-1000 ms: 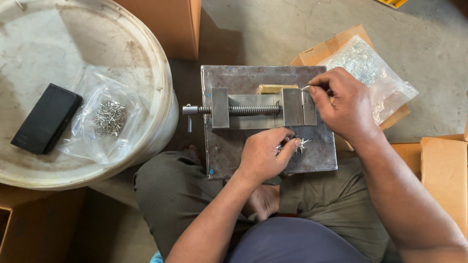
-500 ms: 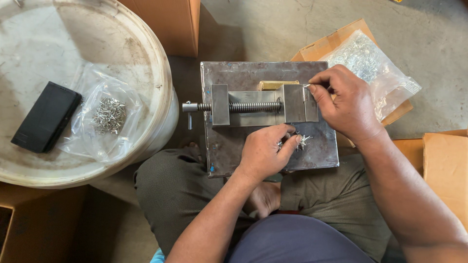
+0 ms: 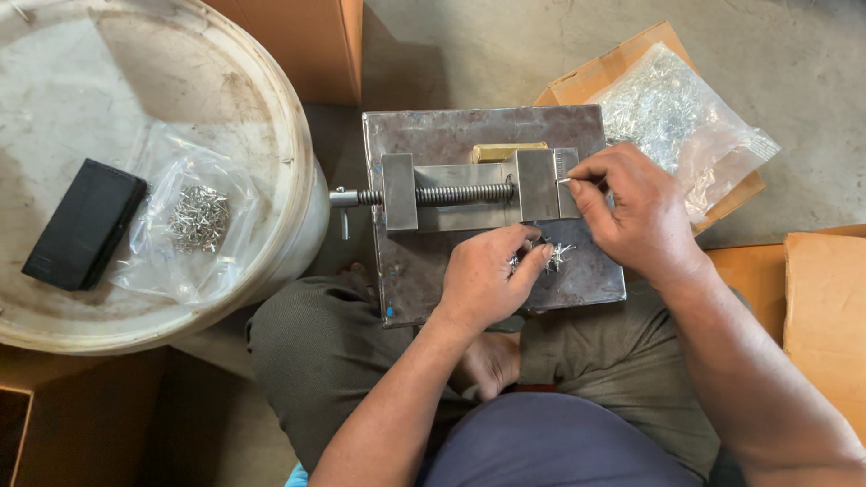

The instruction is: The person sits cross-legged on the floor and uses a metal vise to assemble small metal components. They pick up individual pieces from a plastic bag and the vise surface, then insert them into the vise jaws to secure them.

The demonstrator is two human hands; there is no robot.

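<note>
A small steel vise (image 3: pixel 469 191) with a threaded screw lies on a grey metal plate (image 3: pixel 433 135) that rests on my lap. My right hand (image 3: pixel 636 212) pinches a thin metal pin (image 3: pixel 565 179) at the vise's right jaw. My left hand (image 3: pixel 492 275) rests on the plate just below the vise, its fingertips closed on a small heap of loose metal pins (image 3: pixel 552 255). A brass-coloured block (image 3: pixel 507 151) shows behind the vise.
To the left stands a white upturned bucket (image 3: pixel 289 153) bearing a black phone (image 3: pixel 84 225) and a clear bag of small metal parts (image 3: pixel 194 216). Another clear bag of shiny parts (image 3: pixel 672 113) lies on cardboard (image 3: pixel 595 72) at the right. More cardboard boxes (image 3: pixel 825 307) surround me.
The view has drifted slightly. My right hand stays at the vise's right jaw with the pin, and my left hand stays on the loose pins.
</note>
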